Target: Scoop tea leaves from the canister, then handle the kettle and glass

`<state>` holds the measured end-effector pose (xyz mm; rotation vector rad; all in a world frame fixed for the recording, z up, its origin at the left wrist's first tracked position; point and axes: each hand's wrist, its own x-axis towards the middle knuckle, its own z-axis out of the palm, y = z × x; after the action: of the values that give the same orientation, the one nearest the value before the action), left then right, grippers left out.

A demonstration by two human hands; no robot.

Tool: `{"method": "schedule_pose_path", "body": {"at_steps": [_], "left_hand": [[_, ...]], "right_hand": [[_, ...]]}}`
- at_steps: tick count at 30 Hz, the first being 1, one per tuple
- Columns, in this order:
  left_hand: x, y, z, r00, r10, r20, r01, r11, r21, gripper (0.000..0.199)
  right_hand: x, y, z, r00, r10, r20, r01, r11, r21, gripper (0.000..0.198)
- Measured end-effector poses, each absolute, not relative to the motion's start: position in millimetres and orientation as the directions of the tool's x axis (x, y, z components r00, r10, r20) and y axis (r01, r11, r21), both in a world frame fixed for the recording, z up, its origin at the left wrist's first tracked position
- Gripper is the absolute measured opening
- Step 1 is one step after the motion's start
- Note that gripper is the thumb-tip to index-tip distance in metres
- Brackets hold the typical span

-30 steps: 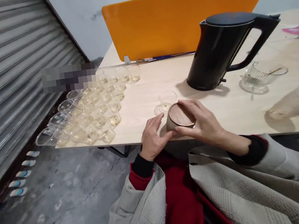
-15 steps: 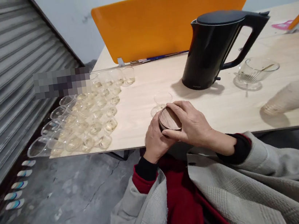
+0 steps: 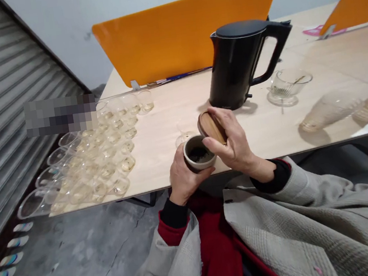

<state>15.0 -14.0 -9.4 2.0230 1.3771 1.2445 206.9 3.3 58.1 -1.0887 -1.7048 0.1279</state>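
Observation:
My left hand (image 3: 184, 176) is wrapped round a small pale-rimmed canister (image 3: 201, 164) with dark loose bits inside, perhaps tea leaves. Between the thumb and fingers of my right hand (image 3: 234, 142) is its round wooden lid (image 3: 210, 127), tilted and lifted off the canister's mouth. Just behind the canister stands a clear plastic cup (image 3: 184, 137), partly hidden by my hands. A black electric kettle (image 3: 238, 69) rises beyond my right hand.
Rows of clear cups (image 3: 106, 166) with a little pale liquid cover the table's left end. A glass bowl (image 3: 290, 83) with a thin stick in it and clear stacked cups (image 3: 331, 109) lie to the right. An orange divider (image 3: 187, 38) stands at the back.
The wooden lid has come off the canister in my right hand, showing the dark contents. My view has shifted, so the table's things sit further left.

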Motion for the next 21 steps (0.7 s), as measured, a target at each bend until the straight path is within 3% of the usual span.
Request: {"method": "schedule_pose_path", "body": {"at_steps": [3, 8, 11, 15, 18, 21], "left_hand": [[13.4, -14.6, -6.1, 0.135, 0.874, 0.467, 0.523, -0.464, 0.715, 0.1], [12.7, -13.7, -3.9, 0.138, 0.871, 0.471, 0.529, -0.467, 0.709, 0.1], [12.7, -13.1, -3.3, 0.142, 0.869, 0.474, 0.538, -0.469, 0.7, 0.097], [12.0, -12.9, -3.4, 0.142, 0.871, 0.471, 0.557, -0.463, 0.689, 0.097], [11.6, -12.8, -4.4, 0.141, 0.869, 0.475, 0.56, -0.465, 0.685, 0.097], [11.7, -12.3, -5.5, 0.139, 0.868, 0.476, 0.556, -0.467, 0.688, 0.098]], "right_hand": [[237.5, 12.9, 50.7, 0.058, 0.742, 0.668, 0.678, 0.462, -0.572, 0.071], [281.7, 24.4, 9.6, 0.087, 0.914, 0.395, 0.809, 0.167, -0.564, 0.07], [290.0, 24.1, -4.8, -0.012, 0.944, 0.33, 0.851, 0.183, -0.493, 0.074], [301.7, 18.4, 4.7, -0.109, 0.931, 0.347, 0.847, 0.27, -0.457, 0.071], [326.9, 16.2, 35.2, 0.118, 0.9, 0.419, 0.861, 0.117, -0.495, 0.073], [361.1, 18.7, 78.5, 0.402, 0.806, 0.435, 0.882, -0.214, -0.42, 0.071]]}}
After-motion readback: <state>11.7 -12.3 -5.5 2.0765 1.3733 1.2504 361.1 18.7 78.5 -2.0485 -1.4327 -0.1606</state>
